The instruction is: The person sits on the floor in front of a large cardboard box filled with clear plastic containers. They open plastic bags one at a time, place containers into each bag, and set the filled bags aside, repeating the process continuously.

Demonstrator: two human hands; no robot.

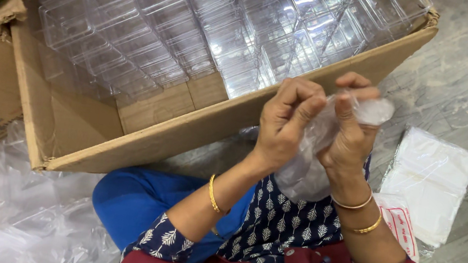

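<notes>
Both hands are raised at chest height, pinching one thin clear plastic bag [309, 160] between them: the left hand [286, 117] grips one edge with curled fingers, the right hand [351, 130] the other, seemingly to part its mouth. Just beyond stands a cardboard box [185, 131] of stacked clear plastic containers [201, 17], within easy reach. A flat pack of bags [432, 177] lies on the floor at the right.

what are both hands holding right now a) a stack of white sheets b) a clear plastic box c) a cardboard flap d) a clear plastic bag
d: the left hand and right hand both pinch a thin clear plastic bag above the lap.
</notes>
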